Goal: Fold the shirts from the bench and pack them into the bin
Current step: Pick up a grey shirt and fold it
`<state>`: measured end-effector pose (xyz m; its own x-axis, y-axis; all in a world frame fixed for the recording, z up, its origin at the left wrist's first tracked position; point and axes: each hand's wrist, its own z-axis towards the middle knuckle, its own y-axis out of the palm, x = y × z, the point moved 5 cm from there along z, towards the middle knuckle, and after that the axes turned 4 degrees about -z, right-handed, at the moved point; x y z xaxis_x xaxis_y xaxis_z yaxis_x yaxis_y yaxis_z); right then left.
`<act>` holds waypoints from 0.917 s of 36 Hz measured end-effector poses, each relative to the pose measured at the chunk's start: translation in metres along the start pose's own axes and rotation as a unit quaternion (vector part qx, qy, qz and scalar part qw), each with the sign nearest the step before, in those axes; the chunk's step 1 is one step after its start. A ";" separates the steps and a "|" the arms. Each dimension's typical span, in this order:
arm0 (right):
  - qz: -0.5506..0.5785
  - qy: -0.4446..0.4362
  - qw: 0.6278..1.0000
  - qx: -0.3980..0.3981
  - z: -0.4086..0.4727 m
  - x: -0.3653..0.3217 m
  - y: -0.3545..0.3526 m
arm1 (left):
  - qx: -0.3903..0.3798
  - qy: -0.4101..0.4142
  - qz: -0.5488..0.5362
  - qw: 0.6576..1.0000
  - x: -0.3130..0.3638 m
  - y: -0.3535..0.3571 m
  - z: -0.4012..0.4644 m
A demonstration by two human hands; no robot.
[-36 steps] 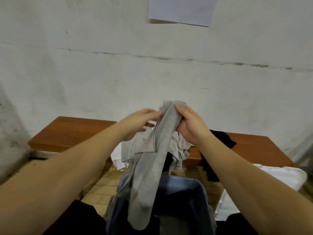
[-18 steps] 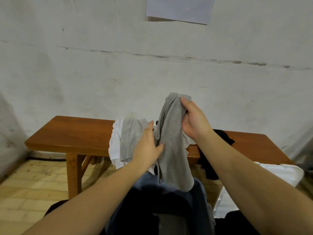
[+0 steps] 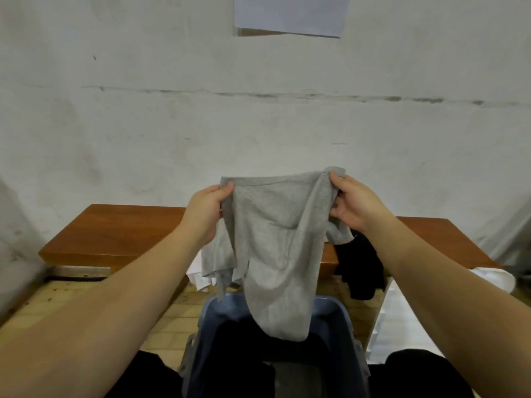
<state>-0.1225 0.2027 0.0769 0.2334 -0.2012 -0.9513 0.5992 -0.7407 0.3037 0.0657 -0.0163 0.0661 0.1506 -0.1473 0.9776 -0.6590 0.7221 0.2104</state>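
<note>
I had the grey shirt (image 3: 275, 239) stretched between both hands — my left hand (image 3: 205, 209) pinched one top corner, my right hand (image 3: 355, 203) gripped the other. The cloth hung down from them, its lower end dangling just over the blue bin (image 3: 339, 308) below my hands. Beyond them stood the wooden worktop (image 3: 120, 231), with a black garment (image 3: 362, 265) draped under my right wrist.
</note>
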 end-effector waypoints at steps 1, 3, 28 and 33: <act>-0.019 0.007 1.000 0.000 0.000 0.002 -0.005 | -0.002 0.001 -0.004 1.000 0.006 -0.003 0.003; -0.051 0.020 0.998 0.008 -0.002 0.004 -0.013 | 0.000 0.002 -0.001 1.000 0.018 -0.009 0.005; -0.240 0.044 0.957 0.158 -0.005 -0.020 -0.077 | 0.110 0.042 0.186 0.975 0.093 -0.104 0.022; -0.179 0.097 0.968 0.144 -0.004 -0.011 -0.076 | 0.069 -0.023 0.187 0.980 0.083 -0.103 0.027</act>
<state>-0.1674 0.2635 0.0647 0.2062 0.2054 -0.9567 0.4358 -0.8947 -0.0982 0.1264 -0.1208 0.1259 -0.1523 0.0769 0.9853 -0.7560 0.6332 -0.1662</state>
